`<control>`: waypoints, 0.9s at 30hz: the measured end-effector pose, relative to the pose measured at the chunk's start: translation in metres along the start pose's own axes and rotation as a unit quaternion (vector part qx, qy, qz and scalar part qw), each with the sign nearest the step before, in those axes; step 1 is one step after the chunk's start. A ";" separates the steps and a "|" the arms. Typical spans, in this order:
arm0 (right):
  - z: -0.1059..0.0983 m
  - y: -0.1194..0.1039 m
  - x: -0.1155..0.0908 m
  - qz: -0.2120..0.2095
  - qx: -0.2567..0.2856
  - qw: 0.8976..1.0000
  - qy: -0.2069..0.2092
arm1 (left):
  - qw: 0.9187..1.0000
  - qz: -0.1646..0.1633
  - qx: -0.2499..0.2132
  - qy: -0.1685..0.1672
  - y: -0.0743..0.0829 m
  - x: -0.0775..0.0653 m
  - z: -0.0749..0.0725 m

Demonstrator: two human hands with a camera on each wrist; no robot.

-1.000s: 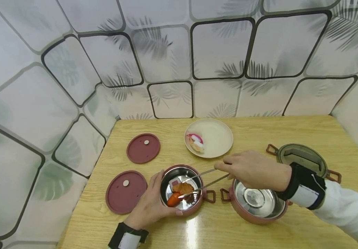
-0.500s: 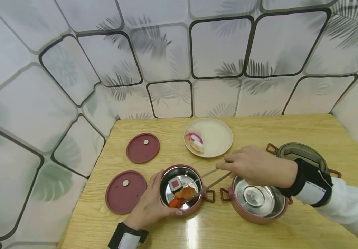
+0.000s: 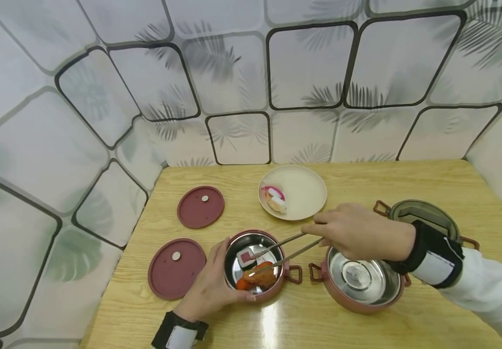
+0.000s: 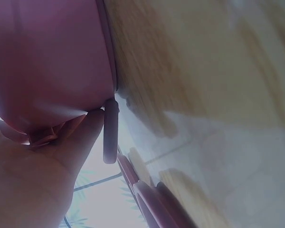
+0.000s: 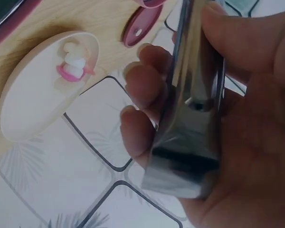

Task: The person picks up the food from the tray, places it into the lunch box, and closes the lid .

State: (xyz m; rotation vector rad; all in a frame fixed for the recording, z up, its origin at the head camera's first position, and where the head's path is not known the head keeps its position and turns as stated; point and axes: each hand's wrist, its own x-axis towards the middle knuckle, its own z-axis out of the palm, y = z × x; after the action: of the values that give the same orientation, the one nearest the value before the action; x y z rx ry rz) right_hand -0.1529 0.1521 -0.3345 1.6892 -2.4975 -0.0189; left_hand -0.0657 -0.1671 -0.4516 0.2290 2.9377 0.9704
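My left hand grips the left side of a small pink pot with a steel inside, thumb along the near rim. In the left wrist view its fingers are by the pot's side handle. The pot holds a sushi roll piece, a fried orange-brown piece and a red-orange piece, partly hidden. From the right, my right hand holds metal tongs. Their arms are spread: one tip is by the sushi roll, the other over the fried piece. Contact is unclear.
A second pink pot stands under my right forearm. Behind it lies a green lid-like piece with handles. A cream plate bears a shrimp-like piece. Two maroon lids lie at left.
The tongs' tips have shifted from between the fried and red pieces to the sushi roll and the fried piece. The fried piece sits slightly lower; the roll is more exposed. My left hand stays still.
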 end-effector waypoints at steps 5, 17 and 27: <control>0.005 -0.003 -0.001 -0.023 -0.018 1.000 -0.008 | 1.000 0.002 -0.005 -0.001 0.000 0.000 0.000; 0.005 -0.008 -0.002 -0.014 -0.024 0.999 -0.036 | 1.000 0.007 -0.008 -0.005 0.000 0.001 0.000; -0.005 0.009 -0.022 0.092 0.001 0.996 0.011 | 1.000 -0.014 -0.010 -0.017 0.002 -0.001 -0.001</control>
State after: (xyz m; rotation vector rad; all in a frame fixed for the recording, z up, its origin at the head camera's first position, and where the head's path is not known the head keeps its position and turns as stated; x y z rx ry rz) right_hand -0.1528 0.1763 -0.3305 1.4448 -2.6270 0.0189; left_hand -0.0642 -0.1661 -0.4501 0.2024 2.8905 0.9817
